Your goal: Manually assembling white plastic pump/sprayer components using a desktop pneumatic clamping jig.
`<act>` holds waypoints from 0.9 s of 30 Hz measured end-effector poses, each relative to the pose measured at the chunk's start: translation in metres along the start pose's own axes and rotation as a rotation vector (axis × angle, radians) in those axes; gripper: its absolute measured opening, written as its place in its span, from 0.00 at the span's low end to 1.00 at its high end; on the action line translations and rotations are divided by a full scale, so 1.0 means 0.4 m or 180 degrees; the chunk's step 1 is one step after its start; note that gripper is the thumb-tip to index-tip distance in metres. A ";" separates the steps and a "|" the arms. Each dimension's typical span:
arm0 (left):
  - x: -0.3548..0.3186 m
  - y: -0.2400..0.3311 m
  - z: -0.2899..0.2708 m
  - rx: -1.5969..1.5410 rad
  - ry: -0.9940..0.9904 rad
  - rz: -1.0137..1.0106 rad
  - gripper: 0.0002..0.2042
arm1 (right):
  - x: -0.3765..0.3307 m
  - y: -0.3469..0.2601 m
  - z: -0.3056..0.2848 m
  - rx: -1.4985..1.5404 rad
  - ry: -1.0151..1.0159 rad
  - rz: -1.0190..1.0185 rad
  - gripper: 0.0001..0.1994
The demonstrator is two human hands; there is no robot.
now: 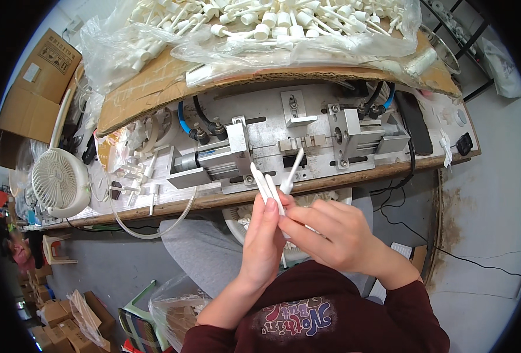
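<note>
My left hand (264,238) holds a small bunch of thin white plastic tubes (266,187) upright, their tips fanning out above my fingers. My right hand (331,229) pinches one white tube (293,170) of that bunch, which leans to the right. Both hands meet just in front of the bench edge, over a white basket (237,219) on my lap. Behind the tubes stands a grey metal pneumatic fixture (284,150) with clamps and blue and black hoses.
A cardboard sheet (154,88) on the bench carries clear bags full of white pump parts (272,23). A white fan (60,182) stands at the left, a black phone (416,123) at the right. Loose white parts (137,176), cardboard boxes (37,76) and floor cables (466,259) surround the bench.
</note>
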State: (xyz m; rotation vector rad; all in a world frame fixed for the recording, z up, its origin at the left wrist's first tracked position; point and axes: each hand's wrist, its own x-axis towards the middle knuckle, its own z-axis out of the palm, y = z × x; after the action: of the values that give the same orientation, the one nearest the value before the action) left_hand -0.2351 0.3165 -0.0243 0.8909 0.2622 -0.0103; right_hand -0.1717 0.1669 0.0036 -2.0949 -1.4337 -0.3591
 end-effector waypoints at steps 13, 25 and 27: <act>0.000 0.018 -0.017 0.0556 0.0141 0.0350 0.09 | -0.012 0.089 0.058 -0.0439 0.0234 0.0692 0.12; 0.000 0.020 -0.021 0.0393 0.0035 0.0403 0.17 | 0.038 0.090 0.050 -0.0942 -0.0261 0.0859 0.14; 0.009 0.020 -0.011 0.0474 0.0101 0.0637 0.17 | 0.048 0.085 0.048 -0.0969 -0.0332 0.0862 0.13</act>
State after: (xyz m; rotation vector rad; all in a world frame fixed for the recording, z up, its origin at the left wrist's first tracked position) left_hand -0.2318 0.3254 -0.0215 1.0631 0.2026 0.1720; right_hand -0.1349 0.1838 -0.0122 -2.5503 -1.1875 -0.3833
